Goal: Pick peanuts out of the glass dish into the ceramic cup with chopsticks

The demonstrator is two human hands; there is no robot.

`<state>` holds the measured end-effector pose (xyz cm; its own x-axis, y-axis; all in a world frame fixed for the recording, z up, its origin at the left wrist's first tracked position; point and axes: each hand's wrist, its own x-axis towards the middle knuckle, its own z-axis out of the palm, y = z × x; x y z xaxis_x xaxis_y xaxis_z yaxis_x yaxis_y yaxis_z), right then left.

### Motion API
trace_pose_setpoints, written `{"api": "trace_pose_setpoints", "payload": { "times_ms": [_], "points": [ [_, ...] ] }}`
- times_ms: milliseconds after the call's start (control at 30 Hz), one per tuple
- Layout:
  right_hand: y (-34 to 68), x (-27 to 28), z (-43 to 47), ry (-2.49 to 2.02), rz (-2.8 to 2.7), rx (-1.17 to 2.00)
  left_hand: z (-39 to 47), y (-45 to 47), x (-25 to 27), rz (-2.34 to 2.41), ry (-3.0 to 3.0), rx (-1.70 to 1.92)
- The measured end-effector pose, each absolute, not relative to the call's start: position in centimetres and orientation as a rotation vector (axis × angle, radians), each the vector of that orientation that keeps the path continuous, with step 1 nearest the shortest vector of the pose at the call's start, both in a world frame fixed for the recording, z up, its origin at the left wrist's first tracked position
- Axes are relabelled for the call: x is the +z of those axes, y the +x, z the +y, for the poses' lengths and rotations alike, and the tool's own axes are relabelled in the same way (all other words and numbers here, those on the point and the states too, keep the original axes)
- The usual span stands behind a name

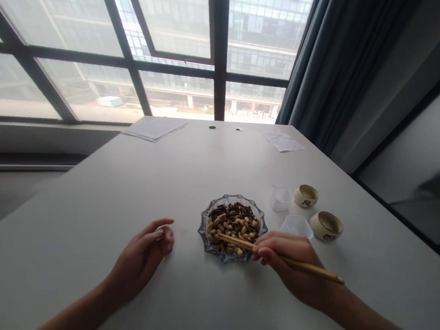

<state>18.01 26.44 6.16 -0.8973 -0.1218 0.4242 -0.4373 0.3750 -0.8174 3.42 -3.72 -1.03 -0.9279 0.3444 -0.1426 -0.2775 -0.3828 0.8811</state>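
White table (205, 158); glass bowl (212, 250); two cups (323, 231); seemingly papers (155, 129)

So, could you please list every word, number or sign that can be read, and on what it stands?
"风", apparently, on the farther round, cream-coloured ceramic cup.
Dark mark on the nearer round, cream-coloured ceramic cup: too unclear to read.
Left white paper stack and right white paper: nothing readable.

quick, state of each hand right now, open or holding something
Left hand: partly open, fingers loosely curled, nothing visible in it.
Right hand: closed around wooden chopsticks, their tips over the glass bowl.
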Motion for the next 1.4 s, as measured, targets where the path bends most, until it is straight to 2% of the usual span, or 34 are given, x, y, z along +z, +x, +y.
{"api": "trace_pose_setpoints", "payload": {
  "times_ms": [333, 567, 933, 1400],
  "points": [
    [18.0, 5.7, 26.2, 0.584, -2.414, 1.389, -3.6, 3.6, -0.9, 1.430, 0.066, 2.350],
    [18.3, 5.5, 26.1, 0.643, -2.466, 1.473, -3.8, 3.5, -1.2, 1.423, 0.096, 2.351],
    [17.8, 5.7, 25.7, 0.511, -2.431, 1.496, -3.7, 3.6, -1.0, 1.439, 0.095, 2.338],
    [16.4, 8.1, 23.8, 0.393, -2.638, 1.349, -3.9, 3.4, -1.4, 1.412, 0.138, 2.346]
  ]
}}
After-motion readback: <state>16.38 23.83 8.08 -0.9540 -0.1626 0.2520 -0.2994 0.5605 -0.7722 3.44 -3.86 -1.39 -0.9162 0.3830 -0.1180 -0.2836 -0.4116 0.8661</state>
